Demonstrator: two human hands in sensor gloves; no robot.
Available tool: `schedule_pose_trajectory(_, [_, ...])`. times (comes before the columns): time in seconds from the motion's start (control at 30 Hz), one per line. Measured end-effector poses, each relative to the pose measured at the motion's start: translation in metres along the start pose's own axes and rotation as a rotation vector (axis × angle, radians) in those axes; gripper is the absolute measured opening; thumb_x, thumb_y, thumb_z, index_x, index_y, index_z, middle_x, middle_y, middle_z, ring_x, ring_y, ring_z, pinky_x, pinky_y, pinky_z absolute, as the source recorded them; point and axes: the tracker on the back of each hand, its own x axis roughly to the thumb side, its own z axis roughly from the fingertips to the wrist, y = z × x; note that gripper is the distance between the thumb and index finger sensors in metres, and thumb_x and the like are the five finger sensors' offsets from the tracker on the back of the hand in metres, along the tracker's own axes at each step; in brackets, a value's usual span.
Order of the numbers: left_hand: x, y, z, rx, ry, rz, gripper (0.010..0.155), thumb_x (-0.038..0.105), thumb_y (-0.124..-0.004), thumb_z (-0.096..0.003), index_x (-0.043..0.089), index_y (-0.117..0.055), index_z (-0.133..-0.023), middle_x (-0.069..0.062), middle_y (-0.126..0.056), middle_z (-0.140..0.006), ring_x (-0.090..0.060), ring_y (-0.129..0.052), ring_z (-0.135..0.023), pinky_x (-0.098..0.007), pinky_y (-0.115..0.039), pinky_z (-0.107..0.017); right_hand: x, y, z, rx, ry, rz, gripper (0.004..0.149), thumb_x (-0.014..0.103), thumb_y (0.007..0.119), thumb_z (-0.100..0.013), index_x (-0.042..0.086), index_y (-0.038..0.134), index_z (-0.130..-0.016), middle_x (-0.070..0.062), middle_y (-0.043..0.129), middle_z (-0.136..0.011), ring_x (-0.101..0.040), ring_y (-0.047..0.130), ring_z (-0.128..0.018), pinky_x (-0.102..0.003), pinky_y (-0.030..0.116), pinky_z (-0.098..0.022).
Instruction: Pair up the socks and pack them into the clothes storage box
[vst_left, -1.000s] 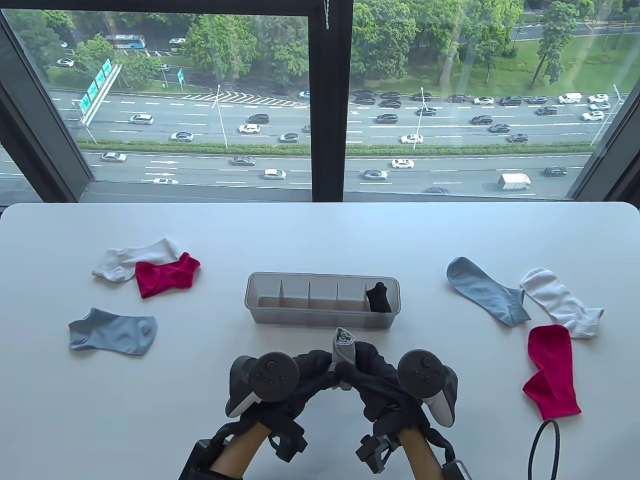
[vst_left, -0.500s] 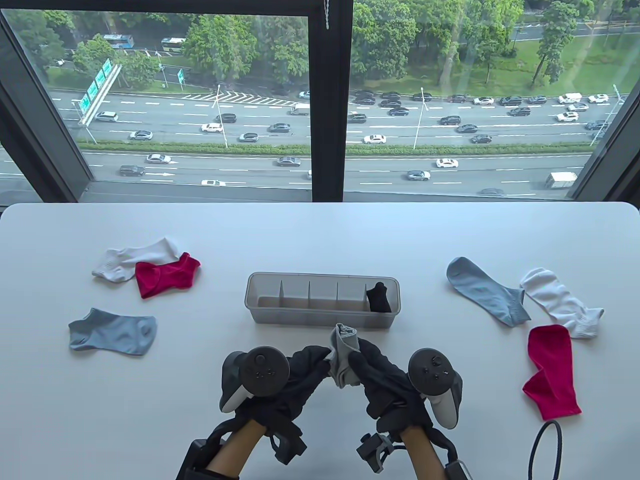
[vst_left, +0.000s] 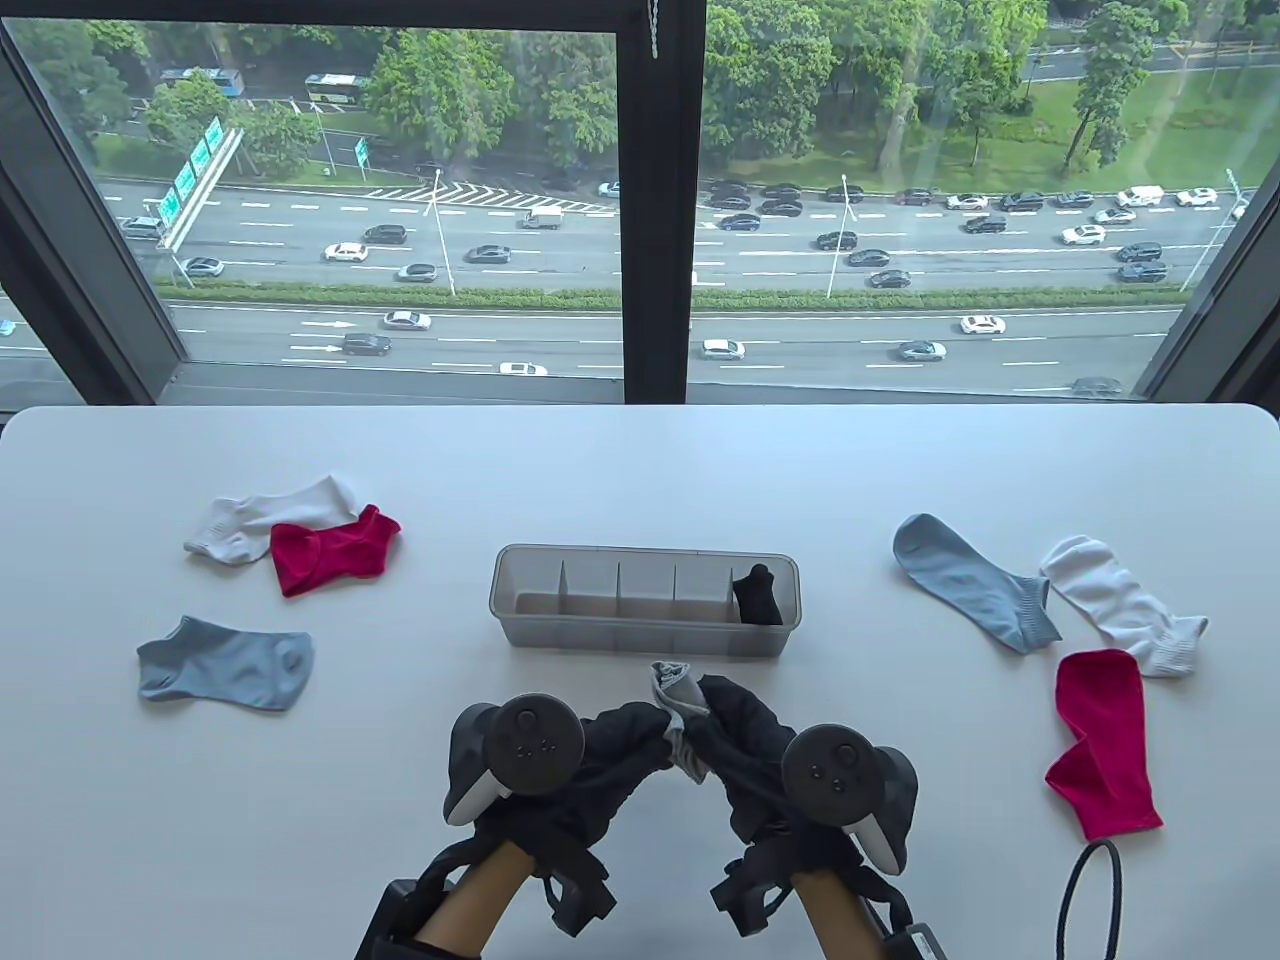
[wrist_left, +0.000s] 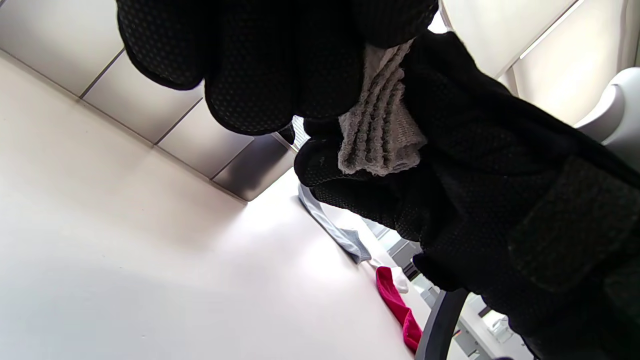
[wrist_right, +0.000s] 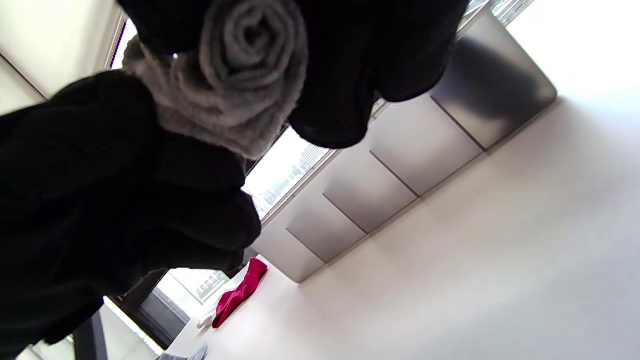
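Both gloved hands hold a rolled grey sock pair (vst_left: 678, 700) just above the table, in front of the storage box (vst_left: 645, 634). My left hand (vst_left: 640, 735) pinches its left side, and my right hand (vst_left: 715, 715) wraps its right side. The left wrist view shows the grey sock pair (wrist_left: 380, 130) squeezed between dark fingers. The grey roll (wrist_right: 235, 70) shows its spiral end in the right wrist view. The translucent box has several compartments; a black sock pair (vst_left: 757, 595) stands in the rightmost one.
Loose socks lie on the white table: white (vst_left: 265, 515), red (vst_left: 330, 550) and blue-grey (vst_left: 225, 665) on the left; blue-grey (vst_left: 975, 580), white (vst_left: 1125, 600) and red (vst_left: 1100, 745) on the right. A black cable loop (vst_left: 1085, 900) sits at the bottom right.
The hands have closed in round the grey sock roll and drawn it slightly toward me; less of it shows than before. The right hand's tracker has shifted left.
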Motion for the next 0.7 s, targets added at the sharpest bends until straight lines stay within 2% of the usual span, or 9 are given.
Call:
schedule_pose_trajectory(0.07, [-0.006, 0.002, 0.000, 0.000, 0.022, 0.035, 0.040, 0.027, -0.068, -0.0568, 0.005, -0.078, -0.088, -0.013, -0.097, -0.076, -0.033, -0.102, -0.067, -0.056, -0.081, -0.057, 0.002, 0.006, -0.002, 0.182, -0.059, -0.009, 0.081, 0.051, 0.060, -0.053, 0.000, 0.043, -0.114, -0.030, 0.066, -0.106, -0.037, 0.082, -0.089, -0.059, 0.067, -0.070])
schedule_pose_trajectory(0.1, [-0.008, 0.002, 0.000, -0.003, 0.025, 0.033, 0.039, 0.028, -0.068, -0.0567, 0.005, -0.078, -0.088, -0.012, -0.098, -0.075, -0.033, -0.102, -0.066, -0.056, -0.082, -0.057, 0.004, 0.010, -0.002, 0.217, -0.060, -0.010, 0.094, 0.057, 0.063, -0.048, -0.004, 0.035, -0.114, -0.034, 0.057, -0.109, -0.042, 0.074, -0.094, -0.062, 0.064, -0.070])
schedule_pose_trajectory(0.17, [-0.008, 0.001, 0.000, -0.016, 0.017, 0.035, 0.039, 0.029, -0.069, -0.0562, 0.005, -0.079, -0.085, -0.011, -0.098, -0.073, -0.032, -0.103, -0.065, -0.055, -0.082, -0.056, 0.007, 0.017, -0.002, 0.213, -0.055, 0.090, 0.101, 0.060, 0.067, -0.044, -0.004, 0.033, -0.114, -0.032, 0.056, -0.109, -0.041, 0.073, -0.095, -0.060, 0.065, -0.071])
schedule_pose_trajectory(0.23, [-0.003, 0.001, 0.000, -0.046, -0.008, 0.039, 0.038, 0.029, -0.069, -0.0563, 0.006, -0.079, -0.084, -0.009, -0.098, -0.072, -0.031, -0.103, -0.065, -0.055, -0.082, -0.057, 0.006, 0.017, -0.003, 0.126, -0.040, 0.208, 0.091, 0.060, 0.067, -0.044, 0.002, 0.044, -0.111, -0.021, 0.070, -0.103, -0.029, 0.084, -0.087, -0.052, 0.073, -0.069])
schedule_pose_trajectory(0.37, [0.004, 0.003, -0.003, -0.121, -0.021, -0.070, 0.038, 0.029, -0.063, -0.0574, 0.010, -0.075, -0.089, -0.006, -0.094, -0.077, -0.032, -0.099, -0.070, -0.057, -0.077, -0.062, -0.014, 0.009, -0.006, 0.160, 0.028, -0.071, 0.076, 0.049, 0.075, -0.047, 0.010, 0.055, -0.109, -0.015, 0.079, -0.098, -0.023, 0.093, -0.078, -0.048, 0.077, -0.067])
schedule_pose_trajectory(0.47, [0.001, 0.003, -0.002, -0.193, -0.004, -0.114, 0.042, 0.028, -0.060, -0.0591, 0.013, -0.071, -0.096, -0.010, -0.090, -0.085, -0.036, -0.094, -0.076, -0.060, -0.073, -0.065, -0.024, 0.003, -0.007, 0.135, 0.075, -0.174, 0.060, 0.042, 0.070, -0.056, 0.016, 0.059, -0.109, -0.016, 0.080, -0.098, -0.024, 0.093, -0.076, -0.049, 0.077, -0.066])
schedule_pose_trajectory(0.6, [0.003, -0.009, -0.002, -0.099, 0.032, -0.087, 0.053, 0.037, -0.065, -0.0562, 0.004, -0.065, -0.098, -0.018, -0.085, -0.090, -0.043, -0.089, -0.080, -0.064, -0.069, -0.065, -0.014, 0.004, -0.004, 0.005, 0.113, -0.059, 0.057, 0.044, 0.071, -0.058, 0.015, 0.063, -0.106, -0.016, 0.084, -0.094, -0.020, 0.096, -0.071, -0.045, 0.081, -0.064])
schedule_pose_trajectory(0.63, [0.005, -0.012, -0.002, -0.095, 0.032, -0.140, 0.065, 0.047, -0.070, -0.0532, 0.003, -0.062, -0.100, -0.020, -0.082, -0.094, -0.045, -0.087, -0.083, -0.065, -0.068, -0.066, -0.012, 0.004, -0.004, -0.027, 0.115, -0.041, 0.057, 0.045, 0.073, -0.057, 0.015, 0.065, -0.106, -0.016, 0.085, -0.093, -0.019, 0.097, -0.070, -0.045, 0.081, -0.063])
schedule_pose_trajectory(0.7, [0.010, -0.016, -0.001, 0.016, 0.053, -0.291, 0.063, 0.047, -0.074, -0.0507, 0.004, -0.066, -0.096, -0.019, -0.086, -0.089, -0.043, -0.091, -0.079, -0.064, -0.070, -0.064, -0.010, 0.007, -0.004, -0.008, 0.109, -0.046, 0.057, 0.045, 0.072, -0.058, 0.015, 0.065, -0.106, -0.016, 0.085, -0.093, -0.019, 0.096, -0.071, -0.045, 0.080, -0.064])
